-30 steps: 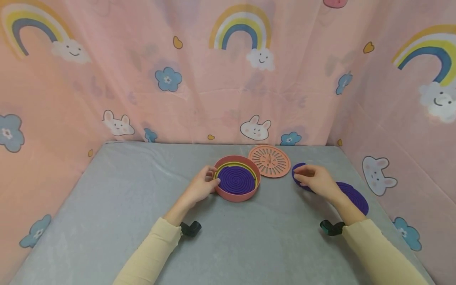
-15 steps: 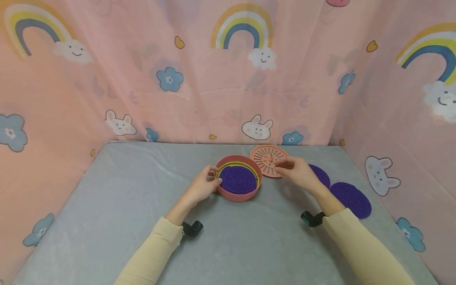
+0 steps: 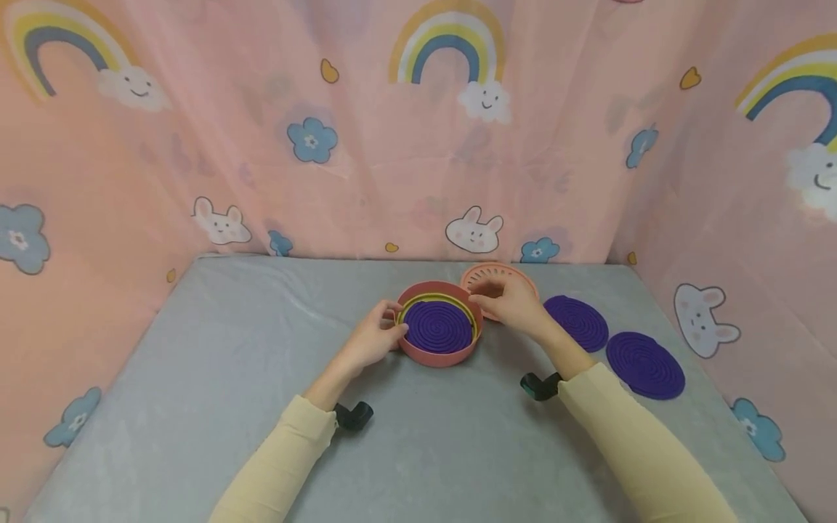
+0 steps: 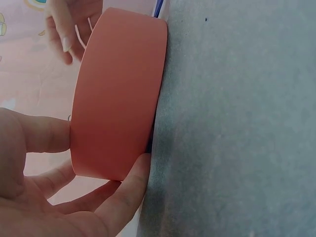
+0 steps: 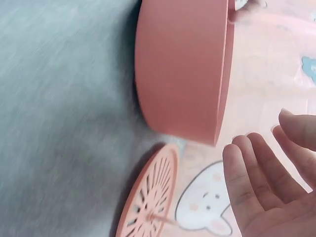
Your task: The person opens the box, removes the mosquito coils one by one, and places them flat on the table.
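Observation:
A round pink box (image 3: pixel 439 359) stands on the table with a yellow ring (image 3: pixel 428 297) and a purple mosquito coil (image 3: pixel 437 328) inside. My left hand (image 3: pixel 373 338) holds its left side; in the left wrist view the thumb touches the rim of the box (image 4: pixel 118 94) and a finger reaches down by its base. My right hand (image 3: pixel 513 303) hovers at the box's right edge, fingers loosely bent with nothing between them. Behind that hand lies a slotted pink lid (image 3: pixel 482 272), partly hidden; the right wrist view shows a thin post on this lid (image 5: pixel 153 192).
Two more purple coils lie flat on the right, a nearer coil (image 3: pixel 646 366) and a farther coil (image 3: pixel 575 322). The grey tabletop (image 3: pixel 445 450) meets a pink patterned curtain (image 3: pixel 366 196) at the back and both sides.
My right hand has let go of the farther purple coil and moved left, past the lid, to the box. My left hand has stayed on the box.

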`<state>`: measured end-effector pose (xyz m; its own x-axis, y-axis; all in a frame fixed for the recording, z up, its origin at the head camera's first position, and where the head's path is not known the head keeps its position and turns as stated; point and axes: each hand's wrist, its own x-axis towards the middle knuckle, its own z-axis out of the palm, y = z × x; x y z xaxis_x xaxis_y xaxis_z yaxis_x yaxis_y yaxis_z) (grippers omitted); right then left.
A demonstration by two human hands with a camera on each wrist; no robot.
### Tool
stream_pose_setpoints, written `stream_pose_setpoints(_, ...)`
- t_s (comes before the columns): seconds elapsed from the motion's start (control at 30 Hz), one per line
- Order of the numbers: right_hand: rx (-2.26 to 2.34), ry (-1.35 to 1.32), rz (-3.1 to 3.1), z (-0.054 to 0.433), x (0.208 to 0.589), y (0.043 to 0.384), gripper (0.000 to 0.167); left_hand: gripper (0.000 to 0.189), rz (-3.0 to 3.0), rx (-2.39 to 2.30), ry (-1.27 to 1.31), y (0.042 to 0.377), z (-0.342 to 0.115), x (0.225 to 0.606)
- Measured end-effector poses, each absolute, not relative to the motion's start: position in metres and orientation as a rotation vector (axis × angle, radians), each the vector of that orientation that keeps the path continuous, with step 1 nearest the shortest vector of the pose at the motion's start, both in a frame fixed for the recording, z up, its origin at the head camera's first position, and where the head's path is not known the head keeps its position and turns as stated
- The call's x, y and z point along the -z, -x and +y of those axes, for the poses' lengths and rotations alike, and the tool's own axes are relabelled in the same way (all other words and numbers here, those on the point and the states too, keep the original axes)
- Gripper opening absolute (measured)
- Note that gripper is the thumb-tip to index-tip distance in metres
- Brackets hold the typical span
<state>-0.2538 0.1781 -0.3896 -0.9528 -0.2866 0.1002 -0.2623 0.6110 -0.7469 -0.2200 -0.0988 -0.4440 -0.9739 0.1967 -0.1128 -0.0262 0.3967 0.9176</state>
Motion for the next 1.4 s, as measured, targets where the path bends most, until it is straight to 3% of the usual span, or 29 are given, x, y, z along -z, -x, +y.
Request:
stream_pose_setpoints(1.0, 0.764, 0.579, 2.788, 0.118, 0.413, 0.277, 0.038, 0.036, 2.441, -1.644, -0.176, 0.218, -0.098, 0.443)
stream_pose_setpoints(1.4, 0.888, 0.572, 2.787, 0.118, 0.417, 0.274, 0.031, 0.036, 2.451, -1.631, -0.184, 0.218, -0.099, 0.441)
